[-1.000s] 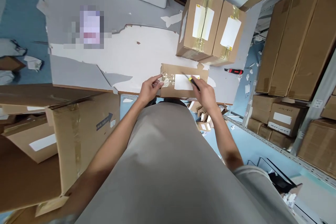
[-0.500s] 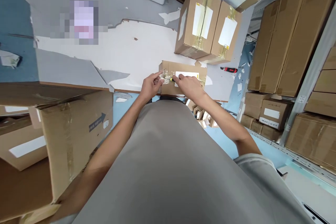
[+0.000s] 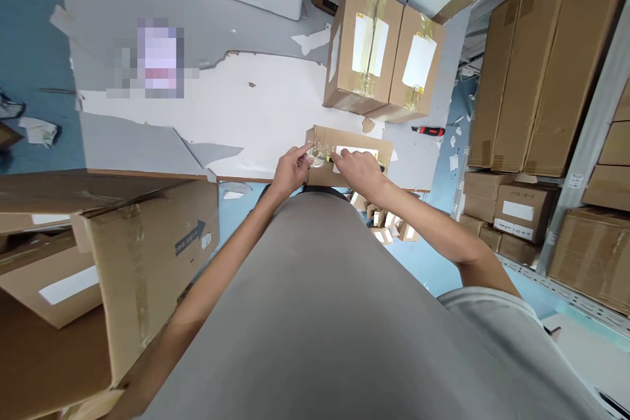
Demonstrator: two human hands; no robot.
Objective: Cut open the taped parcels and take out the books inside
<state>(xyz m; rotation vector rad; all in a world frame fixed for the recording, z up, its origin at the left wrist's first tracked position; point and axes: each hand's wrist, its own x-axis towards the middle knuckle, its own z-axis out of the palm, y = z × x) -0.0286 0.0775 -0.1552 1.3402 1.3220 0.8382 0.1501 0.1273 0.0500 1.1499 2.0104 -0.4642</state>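
A small brown cardboard box (image 3: 323,176) with a white label (image 3: 355,151) lies at the table's near edge, against my body. My left hand (image 3: 291,170) is at its left end, with thumb and forefinger pinched at crumpled clear packing tape (image 3: 321,152). My right hand (image 3: 360,170) rests over the label, its fingers curled round a slim yellow-and-black tool (image 3: 330,159). The tool's yellow end points at the tape; most of it is hidden under my fingers, so its kind is unclear.
Two taped, labelled cartons (image 3: 367,46) stand behind the box. A red-and-black utility knife (image 3: 429,131) lies to the right on the table (image 3: 275,98). A large open carton (image 3: 162,262) is at the left. Shelving with boxes (image 3: 522,203) lines the right side.
The camera view has shifted slightly, so the table and box appear lower. Both hands stay at the box, the left still by the tape and the right still holding the tool.
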